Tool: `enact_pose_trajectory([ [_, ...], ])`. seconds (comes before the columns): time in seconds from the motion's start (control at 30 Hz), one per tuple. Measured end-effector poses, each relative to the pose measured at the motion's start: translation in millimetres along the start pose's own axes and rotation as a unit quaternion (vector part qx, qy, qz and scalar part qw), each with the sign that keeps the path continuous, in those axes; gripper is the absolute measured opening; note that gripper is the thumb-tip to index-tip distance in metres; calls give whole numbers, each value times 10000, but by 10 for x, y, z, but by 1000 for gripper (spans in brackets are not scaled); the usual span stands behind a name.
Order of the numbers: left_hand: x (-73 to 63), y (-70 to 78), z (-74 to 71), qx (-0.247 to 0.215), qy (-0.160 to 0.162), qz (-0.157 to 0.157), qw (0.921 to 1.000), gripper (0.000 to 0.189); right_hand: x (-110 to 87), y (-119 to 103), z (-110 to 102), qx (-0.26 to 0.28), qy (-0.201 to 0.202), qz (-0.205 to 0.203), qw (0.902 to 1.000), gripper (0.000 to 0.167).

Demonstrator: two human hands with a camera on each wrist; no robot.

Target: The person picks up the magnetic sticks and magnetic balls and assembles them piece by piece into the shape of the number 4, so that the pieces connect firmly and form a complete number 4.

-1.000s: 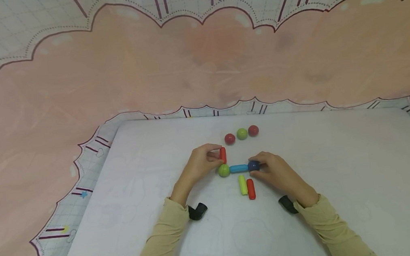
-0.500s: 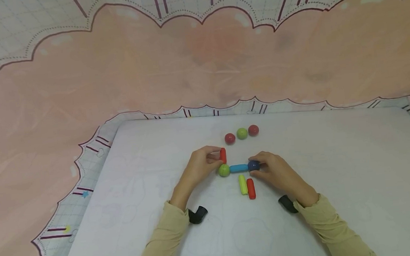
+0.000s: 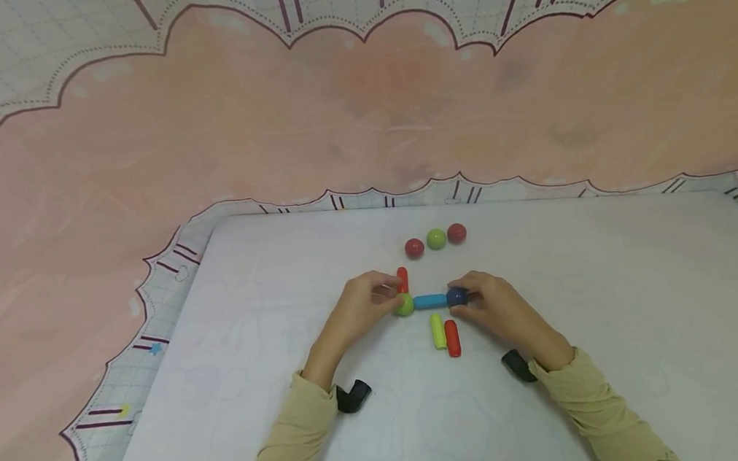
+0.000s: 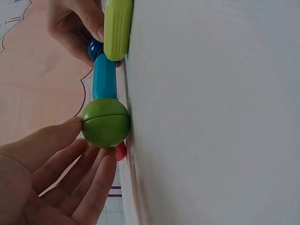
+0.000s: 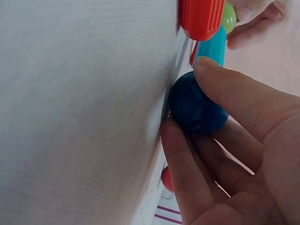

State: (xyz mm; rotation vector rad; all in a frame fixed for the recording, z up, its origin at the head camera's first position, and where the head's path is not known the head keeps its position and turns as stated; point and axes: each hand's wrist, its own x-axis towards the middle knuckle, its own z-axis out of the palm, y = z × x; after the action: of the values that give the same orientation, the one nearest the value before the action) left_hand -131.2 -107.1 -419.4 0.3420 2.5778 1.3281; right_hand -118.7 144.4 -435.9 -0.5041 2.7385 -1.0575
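Note:
A green ball (image 3: pixel 405 305), a light blue rod (image 3: pixel 430 301) and a dark blue ball (image 3: pixel 457 296) lie end to end in a row. From the green ball a red rod (image 3: pixel 402 279) points away toward the far edge. My left hand (image 3: pixel 364 305) pinches the green ball, thumb on its near left side; in the left wrist view the fingers (image 4: pixel 93 187) curl under it, near the mostly hidden red rod. At the row's other end my right hand (image 3: pixel 496 306) grips the dark blue ball (image 5: pixel 197 103) between thumb and fingers.
A yellow-green rod (image 3: pixel 438 331) and a second red rod (image 3: pixel 452 338) lie side by side in front of the row. Behind it sit a red ball (image 3: pixel 414 248), a light green ball (image 3: pixel 436 239) and another red ball (image 3: pixel 457 233) on the white tabletop (image 3: pixel 613 311).
My left hand has shifted slightly toward me, its thumb going from the red rod's near end onto the green ball. The right hand keeps its hold on the dark blue ball.

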Motion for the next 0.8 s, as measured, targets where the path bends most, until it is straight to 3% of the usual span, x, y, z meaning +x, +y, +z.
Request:
enact_pose_trajectory([
  [0.3, -16, -32, 17, 71, -134, 241, 9996, 20, -3, -2, -6, 63, -10, -28, 10000, 41],
  [0.8, -20, -3, 52, 100, -38, -17, 9999, 21, -5, -5, -1, 53, -15, 34, 10000, 40],
])
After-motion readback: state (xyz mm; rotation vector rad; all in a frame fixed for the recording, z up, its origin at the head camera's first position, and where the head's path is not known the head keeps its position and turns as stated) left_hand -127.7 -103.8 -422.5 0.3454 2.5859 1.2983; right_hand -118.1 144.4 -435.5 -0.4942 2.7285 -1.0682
